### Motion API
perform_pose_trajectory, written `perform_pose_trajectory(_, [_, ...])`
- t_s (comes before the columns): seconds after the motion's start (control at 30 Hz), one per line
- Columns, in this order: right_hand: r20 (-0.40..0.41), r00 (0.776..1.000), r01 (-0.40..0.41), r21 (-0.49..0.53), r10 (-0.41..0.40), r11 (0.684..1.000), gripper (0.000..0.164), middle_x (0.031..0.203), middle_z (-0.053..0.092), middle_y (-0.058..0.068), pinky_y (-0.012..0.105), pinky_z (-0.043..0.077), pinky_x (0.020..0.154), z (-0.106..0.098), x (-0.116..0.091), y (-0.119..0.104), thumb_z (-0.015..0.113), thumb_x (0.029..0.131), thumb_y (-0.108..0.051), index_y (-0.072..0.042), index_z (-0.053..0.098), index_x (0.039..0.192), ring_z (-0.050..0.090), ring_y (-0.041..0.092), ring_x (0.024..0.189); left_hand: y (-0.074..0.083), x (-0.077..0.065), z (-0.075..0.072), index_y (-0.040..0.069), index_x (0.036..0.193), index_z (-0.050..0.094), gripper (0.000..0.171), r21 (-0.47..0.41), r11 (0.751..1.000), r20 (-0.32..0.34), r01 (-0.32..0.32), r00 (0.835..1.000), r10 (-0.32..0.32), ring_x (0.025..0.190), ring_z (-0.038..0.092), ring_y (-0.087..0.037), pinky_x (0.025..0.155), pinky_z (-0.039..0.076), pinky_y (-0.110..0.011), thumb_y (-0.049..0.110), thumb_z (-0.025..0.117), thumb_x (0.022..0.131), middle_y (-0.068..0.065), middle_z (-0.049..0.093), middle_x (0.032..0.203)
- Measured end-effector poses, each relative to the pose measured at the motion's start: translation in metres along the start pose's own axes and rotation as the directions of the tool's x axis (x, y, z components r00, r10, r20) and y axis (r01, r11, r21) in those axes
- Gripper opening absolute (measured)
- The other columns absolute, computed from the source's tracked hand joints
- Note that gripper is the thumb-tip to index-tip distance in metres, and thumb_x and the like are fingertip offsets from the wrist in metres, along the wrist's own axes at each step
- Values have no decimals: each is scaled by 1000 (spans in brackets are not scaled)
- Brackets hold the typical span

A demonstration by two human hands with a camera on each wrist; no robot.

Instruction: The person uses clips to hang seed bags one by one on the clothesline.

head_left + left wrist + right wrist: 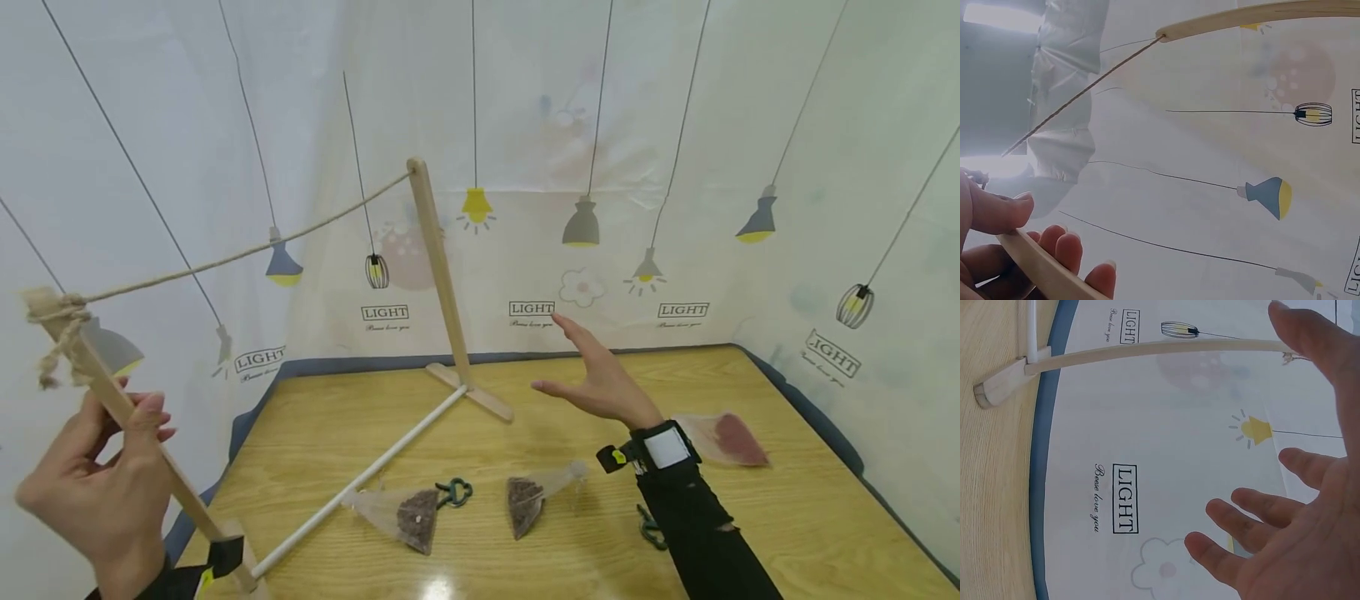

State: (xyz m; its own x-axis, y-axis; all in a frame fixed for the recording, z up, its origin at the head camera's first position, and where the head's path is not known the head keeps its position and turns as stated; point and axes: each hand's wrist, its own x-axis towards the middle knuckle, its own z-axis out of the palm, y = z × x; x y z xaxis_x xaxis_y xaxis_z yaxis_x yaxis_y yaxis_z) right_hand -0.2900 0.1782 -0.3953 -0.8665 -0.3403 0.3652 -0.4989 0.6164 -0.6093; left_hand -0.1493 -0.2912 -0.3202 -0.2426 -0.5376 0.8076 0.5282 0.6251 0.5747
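Note:
A small wooden rack stands on the table, with a rope (247, 252) strung between its two posts and a white rod (375, 467) joining their feet. My left hand (112, 483) grips the near post (187, 493) below the knotted rope end; in the left wrist view the thumb (1004, 212) and fingers lie around the wood. With fingers spread, my right hand (611, 390) is in the air to the right of the far post (440, 275), holding nothing. In the right wrist view that post (1147, 350) passes beyond the fingers.
Two sheer pouches with dark filling, one (417, 518) by the rod and another (523, 504) to its right, lie on the table (360, 417). A green clip (456, 492) touches the first pouch. Another clip (651, 529) and a pink-filled pouch (738, 439) lie near the right arm.

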Motion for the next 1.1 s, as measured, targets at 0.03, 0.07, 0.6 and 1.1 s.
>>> perform_pose_trajectory(0.03, [-4, 1000, 5, 7, -5, 1000, 101, 171, 23, 8, 65, 36, 119, 0, 2, 0, 78, 89, -51, -30, 15, 165, 29, 38, 155, 0, 0, 2, 9, 110, 80, 20, -18, 1000, -2, 17, 1000, -17, 69, 69, 4, 59, 57, -10, 12, 78, 91, 20, 73, 87])
perform_pose_trajectory(0.07, [-10, 1000, 7, 16, -7, 1000, 100, 171, 24, 8, 64, 37, 119, 1, 5, -1, 77, 89, -49, -29, 16, 165, 32, 39, 154, 0, 0, 3, 9, 111, 80, 20, -23, 1000, 3, 16, 1000, -16, 69, 69, 4, 59, 57, -9, 12, 78, 91, 21, 73, 87])
perform_pose_trajectory(0.6, [-49, 999, 12, 188, -3, 982, 85, 166, 35, 11, 55, 44, 118, -7, 53, -13, 74, 96, -36, -25, 23, 164, 44, 38, 147, -1, -1, 22, 8, 114, 79, 25, -121, 991, 79, 56, 996, -47, 67, 70, 2, 57, 58, -12, 5, 78, 89, 13, 75, 89])
perform_pose_trajectory(1.1, [-40, 999, 5, 285, 7, 958, 79, 163, 39, 15, 46, 48, 116, 3, 102, -23, 71, 99, -28, -23, 25, 163, 48, 32, 144, -6, 0, 31, 4, 116, 78, 28, -195, 978, 129, 71, 991, -46, 68, 70, -2, 57, 59, -14, 0, 78, 88, 8, 76, 89])
